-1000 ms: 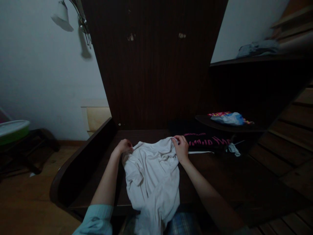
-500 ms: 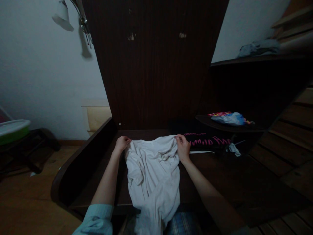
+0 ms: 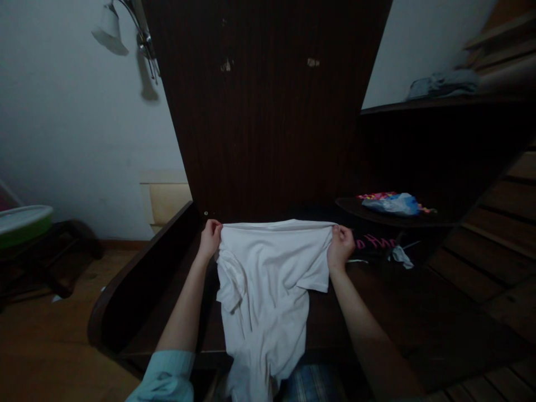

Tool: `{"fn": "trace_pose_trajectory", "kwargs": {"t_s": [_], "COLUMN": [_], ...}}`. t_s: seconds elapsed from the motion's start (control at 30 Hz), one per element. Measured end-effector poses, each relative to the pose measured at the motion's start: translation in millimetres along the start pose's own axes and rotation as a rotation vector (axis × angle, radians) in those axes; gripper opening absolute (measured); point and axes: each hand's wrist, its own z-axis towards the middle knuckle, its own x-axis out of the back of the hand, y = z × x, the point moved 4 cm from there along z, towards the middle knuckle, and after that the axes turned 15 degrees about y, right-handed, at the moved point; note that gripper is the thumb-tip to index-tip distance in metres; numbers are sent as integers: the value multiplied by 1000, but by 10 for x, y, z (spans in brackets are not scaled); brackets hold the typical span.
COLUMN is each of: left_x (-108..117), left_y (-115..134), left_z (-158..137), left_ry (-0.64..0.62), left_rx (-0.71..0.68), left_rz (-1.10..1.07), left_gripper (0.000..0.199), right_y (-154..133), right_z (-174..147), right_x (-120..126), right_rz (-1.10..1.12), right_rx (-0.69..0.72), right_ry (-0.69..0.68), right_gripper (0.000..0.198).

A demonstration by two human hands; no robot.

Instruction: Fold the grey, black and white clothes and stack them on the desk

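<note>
A white T-shirt (image 3: 272, 268) is stretched between my two hands, its upper edge pulled nearly straight. My left hand (image 3: 210, 239) is closed, pinching the left end of that edge. At the right end, my right hand (image 3: 341, 245) is closed on the cloth too. A short sleeve hangs below my right hand, and another lies bunched under the left. The wrinkled lower part drapes over the front edge of the dark wooden desk (image 3: 167, 324) toward my lap. Behind my right hand, black cloth with pink lettering (image 3: 374, 241) is partly hidden.
A curved side panel (image 3: 138, 279) bounds the desk on the left, and a tall dark board (image 3: 268, 123) stands behind. On a small shelf at right lies a colourful plastic packet (image 3: 393, 204), with a crumpled white scrap (image 3: 402, 257) below. A green basin (image 3: 25, 226) sits on a stool at far left.
My right hand has moved right and slightly up, drawing the T-shirt's top edge wider and tauter. My left hand has risen a little. More of the black cloth is now covered.
</note>
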Motion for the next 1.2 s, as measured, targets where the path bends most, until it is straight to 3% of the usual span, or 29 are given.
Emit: {"fn": "trace_pose_trajectory", "kwargs": {"t_s": [0.13,0.27,0.37,0.43,0.53,0.7,0.8,0.9,1.03,1.1,1.2], "left_x": [-99,-113,34,212,509,831,968,1095,1174,1273,1427], "left_y": [-123,-204,-263,-274,-181,195,467,663,869,936,970], "left_z": [-58,-218,-318,-315,-226,-56,21,58,-20,-46,-50], "left_ry": [-99,-365,-503,-468,-300,-131,-18,17,-302,-317,-198], "left_rx": [77,42,-33,-50,-55,-73,-52,129,419,421,354], "left_rz": [38,97,347,478,480,214,-9,-297,-709,-780,-805], "left_gripper": [13,29,11,10,17,19,15,12,17,18,16], "right_y": [56,49,-43,-121,-198,-272,-438,-671,-943,-1045,-1157], "right_z": [-87,-113,9,151,389,640,741,888,1108,1182,1245], "right_x": [-139,-207,-155,-97,-2,84,51,28,115,176,255], "right_rz": [30,84,80,71,64,158,220,269,313,281,241], "right_rx": [-129,-329,-327,-255,-209,-455,-491,-406,-179,-35,135], "right_ry": [-259,-573,-711,-742,-689,-503,-478,-447,-295,-234,-130], "right_gripper": [36,38,34,29,22,16,15,17,19,20,19]}}
